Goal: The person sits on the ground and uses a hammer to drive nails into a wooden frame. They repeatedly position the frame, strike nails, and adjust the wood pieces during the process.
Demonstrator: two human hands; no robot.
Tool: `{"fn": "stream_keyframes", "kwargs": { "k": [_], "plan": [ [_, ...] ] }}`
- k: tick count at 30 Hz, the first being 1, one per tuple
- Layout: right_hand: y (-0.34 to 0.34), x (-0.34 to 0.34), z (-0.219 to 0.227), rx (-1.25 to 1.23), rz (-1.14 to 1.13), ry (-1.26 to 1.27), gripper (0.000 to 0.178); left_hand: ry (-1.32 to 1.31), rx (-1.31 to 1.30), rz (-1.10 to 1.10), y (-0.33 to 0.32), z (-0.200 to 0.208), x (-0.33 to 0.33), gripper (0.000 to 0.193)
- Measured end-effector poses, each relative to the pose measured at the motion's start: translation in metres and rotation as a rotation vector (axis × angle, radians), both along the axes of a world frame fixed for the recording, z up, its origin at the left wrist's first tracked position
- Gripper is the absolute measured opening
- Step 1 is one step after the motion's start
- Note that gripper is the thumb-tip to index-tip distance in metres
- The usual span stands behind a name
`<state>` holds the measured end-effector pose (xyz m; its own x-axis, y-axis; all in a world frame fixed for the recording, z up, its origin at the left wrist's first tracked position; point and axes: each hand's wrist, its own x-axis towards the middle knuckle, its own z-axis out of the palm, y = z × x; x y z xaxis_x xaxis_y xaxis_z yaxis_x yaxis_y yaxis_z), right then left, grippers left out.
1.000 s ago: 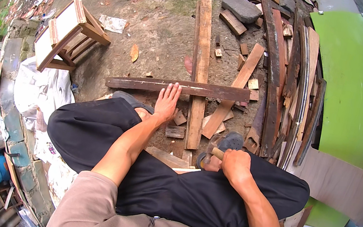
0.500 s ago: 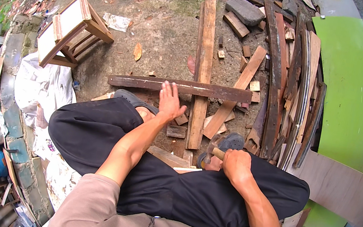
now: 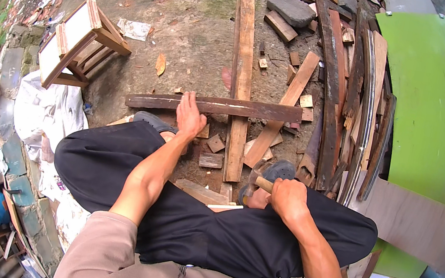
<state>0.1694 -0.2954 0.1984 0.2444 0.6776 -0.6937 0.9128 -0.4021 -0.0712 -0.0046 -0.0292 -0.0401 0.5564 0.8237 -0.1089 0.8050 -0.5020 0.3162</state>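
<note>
A dark, slightly curved wooden plank [image 3: 263,111] lies crosswise in front of me, over a long lighter beam [image 3: 243,65] that runs away from me. My left hand [image 3: 190,118] rests on the plank left of the beam, fingers stretched over its top and thumb apart. Closed around a wooden handle, my right hand [image 3: 289,198] holds a hammer [image 3: 264,184] low above my right foot. The hammer's metal head is partly blurred against the grey clog [image 3: 282,170].
Left of the plank stands a small wooden stool [image 3: 81,43] beside a white sack [image 3: 51,115]. Offcuts [image 3: 211,161] lie between my feet. To the right are a handsaw [image 3: 306,169], stacked old planks [image 3: 332,93] and a green panel [image 3: 431,104]. A grey stone [image 3: 290,10] sits farther off.
My left hand has slid left along the plank, its fingers closer together. The plank has turned slightly, its right end farther away. My right hand keeps the hammer in nearly the same place.
</note>
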Motion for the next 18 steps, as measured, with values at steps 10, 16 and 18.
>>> {"fn": "stream_keyframes", "kwargs": {
  "k": [10, 16, 18],
  "plan": [
    [0.001, 0.012, -0.014, -0.047, -0.056, 0.014, 0.047, 0.249, 0.032, -0.376, 0.064, 0.002, -0.04, 0.078],
    [0.015, 0.009, -0.021, -0.138, -0.006, -0.003, 0.05, 0.189, -0.029, -0.556, 0.102, -0.015, -0.05, 0.076],
    [0.018, 0.006, -0.022, -0.159, 0.019, -0.005, 0.05, 0.145, -0.049, -0.624, 0.112, -0.018, -0.055, 0.075]
  ]
}}
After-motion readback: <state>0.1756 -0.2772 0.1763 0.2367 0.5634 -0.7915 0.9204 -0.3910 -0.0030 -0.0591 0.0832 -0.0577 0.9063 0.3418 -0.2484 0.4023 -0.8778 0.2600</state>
